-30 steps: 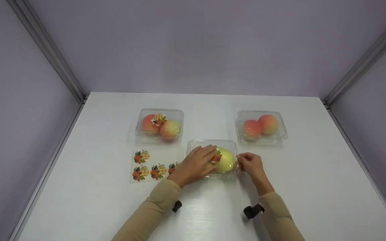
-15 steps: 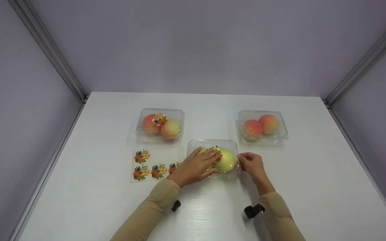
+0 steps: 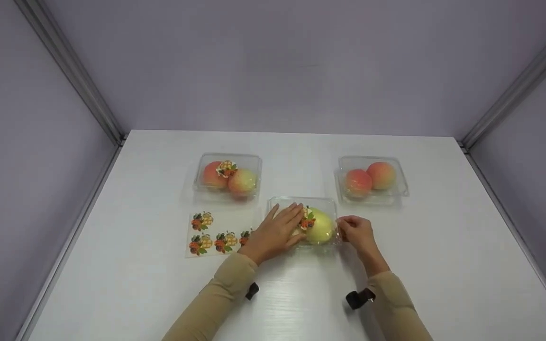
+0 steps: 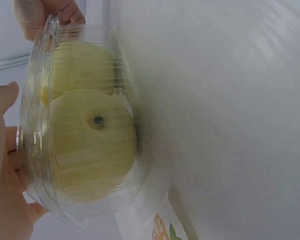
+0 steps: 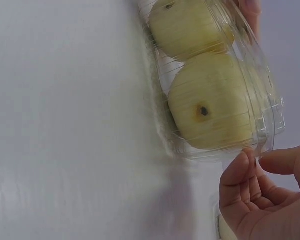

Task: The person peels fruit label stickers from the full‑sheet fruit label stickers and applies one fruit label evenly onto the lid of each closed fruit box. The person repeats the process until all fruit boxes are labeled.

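A clear plastic box (image 3: 302, 202) with two yellow-green fruits (image 3: 321, 227) stands at the table's middle. My left hand (image 3: 280, 227) lies flat on its lid with the fingers straight, just left of a flower sticker (image 3: 307, 220) stuck on the lid. My right hand (image 3: 350, 230) is at the box's right edge, thumb and forefinger pinching the rim. The right wrist view shows that rim (image 5: 264, 146) between the fingertips (image 5: 244, 161) and both fruits (image 5: 215, 110) through the plastic. In the left wrist view the fruits (image 4: 90, 145) fill the box beside my palm (image 4: 2, 180).
A sticker sheet (image 3: 213, 234) with several flower stickers lies left of the box. At the back left stands a clear box of peaches (image 3: 228, 177) with a sticker on it. Another peach box (image 3: 372, 179) without a sticker is at the back right. Grey walls enclose the white table (image 3: 443, 265).
My left hand's fingers have slid a little left over the lid, so the sticker shows more fully. The right hand has stayed at the box's right rim.
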### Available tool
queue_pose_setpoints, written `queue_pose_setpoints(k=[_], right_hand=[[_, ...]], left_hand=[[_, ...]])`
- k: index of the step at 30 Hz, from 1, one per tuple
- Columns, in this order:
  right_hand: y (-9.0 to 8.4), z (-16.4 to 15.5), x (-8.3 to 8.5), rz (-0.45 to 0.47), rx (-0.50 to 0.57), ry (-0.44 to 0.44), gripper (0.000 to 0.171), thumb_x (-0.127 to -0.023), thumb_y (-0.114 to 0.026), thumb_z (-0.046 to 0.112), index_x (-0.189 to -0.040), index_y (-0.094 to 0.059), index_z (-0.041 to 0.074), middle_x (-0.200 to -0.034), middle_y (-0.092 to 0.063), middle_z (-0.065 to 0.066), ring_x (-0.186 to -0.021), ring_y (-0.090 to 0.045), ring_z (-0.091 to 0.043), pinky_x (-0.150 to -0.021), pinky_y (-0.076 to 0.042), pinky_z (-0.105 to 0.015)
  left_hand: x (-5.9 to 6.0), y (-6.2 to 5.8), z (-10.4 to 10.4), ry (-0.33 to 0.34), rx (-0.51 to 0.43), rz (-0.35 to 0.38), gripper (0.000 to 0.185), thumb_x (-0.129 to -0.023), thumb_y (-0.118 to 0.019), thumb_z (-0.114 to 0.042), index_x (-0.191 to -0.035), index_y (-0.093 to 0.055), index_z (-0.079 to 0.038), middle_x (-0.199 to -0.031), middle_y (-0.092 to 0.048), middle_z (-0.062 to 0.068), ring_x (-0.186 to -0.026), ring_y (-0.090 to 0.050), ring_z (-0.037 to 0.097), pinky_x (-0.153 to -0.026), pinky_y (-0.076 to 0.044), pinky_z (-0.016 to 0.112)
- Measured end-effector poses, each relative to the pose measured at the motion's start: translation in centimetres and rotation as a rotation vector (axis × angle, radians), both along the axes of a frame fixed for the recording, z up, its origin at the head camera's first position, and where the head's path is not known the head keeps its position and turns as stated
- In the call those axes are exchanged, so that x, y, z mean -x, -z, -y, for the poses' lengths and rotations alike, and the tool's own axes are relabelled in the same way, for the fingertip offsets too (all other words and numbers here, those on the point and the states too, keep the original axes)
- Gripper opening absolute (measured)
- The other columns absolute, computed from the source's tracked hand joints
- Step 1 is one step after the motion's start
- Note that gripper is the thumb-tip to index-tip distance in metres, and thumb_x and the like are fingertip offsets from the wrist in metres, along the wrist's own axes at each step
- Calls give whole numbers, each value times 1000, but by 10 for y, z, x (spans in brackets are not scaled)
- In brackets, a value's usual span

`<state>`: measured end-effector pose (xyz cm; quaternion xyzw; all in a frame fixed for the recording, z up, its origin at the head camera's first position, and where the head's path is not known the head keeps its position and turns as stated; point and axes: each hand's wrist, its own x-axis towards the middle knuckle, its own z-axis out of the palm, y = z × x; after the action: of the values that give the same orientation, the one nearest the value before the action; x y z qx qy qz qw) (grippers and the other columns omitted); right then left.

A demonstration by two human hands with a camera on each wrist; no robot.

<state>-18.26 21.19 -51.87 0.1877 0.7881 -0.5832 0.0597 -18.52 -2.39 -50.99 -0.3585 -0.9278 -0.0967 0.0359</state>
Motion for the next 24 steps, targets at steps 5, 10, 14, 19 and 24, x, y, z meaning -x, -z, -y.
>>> queue_pose_setpoints(k=[5, 10, 14, 19, 24], right_hand=[[0, -1, 1, 20, -16, -8, 26, -95, -54, 9, -110, -61, -11, -70, -54, 6, -64, -51, -4, -58, -48, -18], [0, -1, 2, 9, -15, -10, 26, -94, -54, 9, -108, -61, -12, -68, -53, 6, -64, -50, -5, -58, -48, -18], [0, 0, 1, 6, 3, -5, 26, -95, -55, 9, -108, -61, -12, -68, -54, 6, -63, -51, -5, -57, -48, -18], [-1, 1, 1, 11, 0, 4, 27, -95, -55, 10, -109, -61, -12, -68, -54, 6, -63, -51, -5, -57, -48, -18], [1, 1, 0, -3, 9, 7, 26, -95, -55, 9, -108, -60, -13, -65, -53, 7, -60, -50, -3, -55, -46, -17]], left_hand=[[-2, 1, -4, 6, 28, 3, 64, -101, -35, -51, -150, -33, -11, -159, -32, 2, -148, -30, 18, -123, -21, 47], [-5, 0, -10, 15, 40, -4, 64, -100, -35, -52, -150, -33, -11, -158, -32, 3, -148, -29, 17, -123, -20, 50], [-8, -2, -16, 32, 44, -27, 62, -101, -36, -51, -148, -38, -11, -157, -34, 3, -148, -31, 17, -122, -23, 45], [-13, 0, -22, 69, 41, -46, 62, -101, -38, -49, -147, -38, -7, -157, -35, 6, -148, -31, 20, -122, -24, 39], [-16, 2, -21, 142, -25, -138, 58, -98, -51, -41, -142, -45, -5, -151, -44, 9, -143, -39, 22, -119, -31, 38]])
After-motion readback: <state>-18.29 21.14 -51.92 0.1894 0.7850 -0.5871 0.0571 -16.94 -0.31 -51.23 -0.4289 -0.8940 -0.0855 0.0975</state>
